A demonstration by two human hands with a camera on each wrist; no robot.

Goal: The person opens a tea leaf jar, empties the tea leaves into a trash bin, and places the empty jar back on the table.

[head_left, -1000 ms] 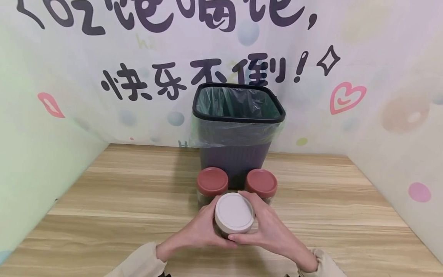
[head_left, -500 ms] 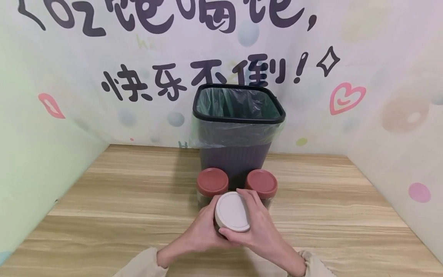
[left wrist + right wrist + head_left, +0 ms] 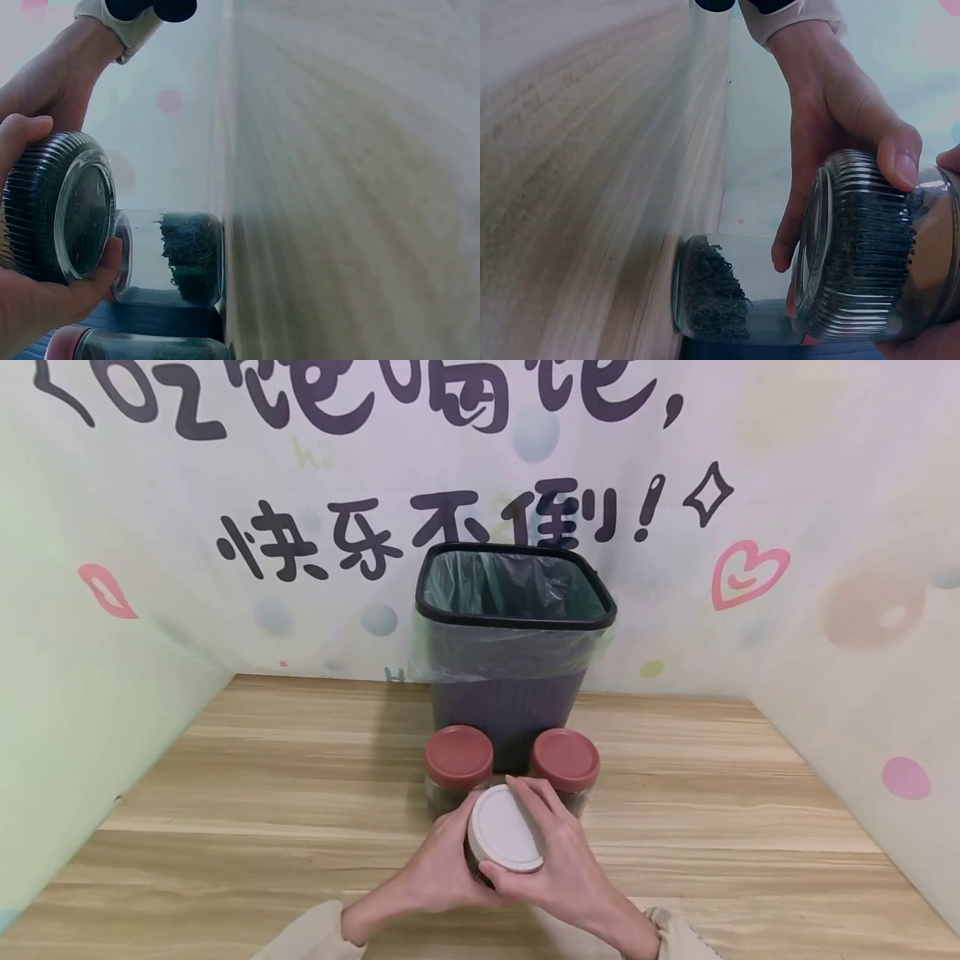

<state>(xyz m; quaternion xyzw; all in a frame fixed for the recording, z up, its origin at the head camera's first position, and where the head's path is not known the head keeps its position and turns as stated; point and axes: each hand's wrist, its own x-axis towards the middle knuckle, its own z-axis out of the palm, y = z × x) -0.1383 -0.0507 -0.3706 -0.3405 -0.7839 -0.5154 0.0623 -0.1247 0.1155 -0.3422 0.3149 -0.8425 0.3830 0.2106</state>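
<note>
Between both hands is a glass jar (image 3: 862, 247) with a white lid (image 3: 504, 828) and dark contents. My left hand (image 3: 438, 860) grips the ribbed glass body, its thumb on one side and fingers on the other. Around the lid's right side curls my right hand (image 3: 562, 860), thumb at the near edge and fingers at the far edge. Both wrist views show the jar raised off the table, slightly tilted. Just behind stand two jars with red lids, a left jar (image 3: 459, 756) and a right jar (image 3: 565, 758); dark shredded contents (image 3: 191, 251) show through the glass.
A dark bin (image 3: 506, 702) with a black rim and a clear greenish liner stands behind the jars, near the back wall (image 3: 337, 635). The wooden table (image 3: 300, 777) extends to both sides, bounded by printed walls.
My right hand has turned on the white lid, its thumb shifting left along the near edge. The left hand stays round the jar, which has tilted slightly.
</note>
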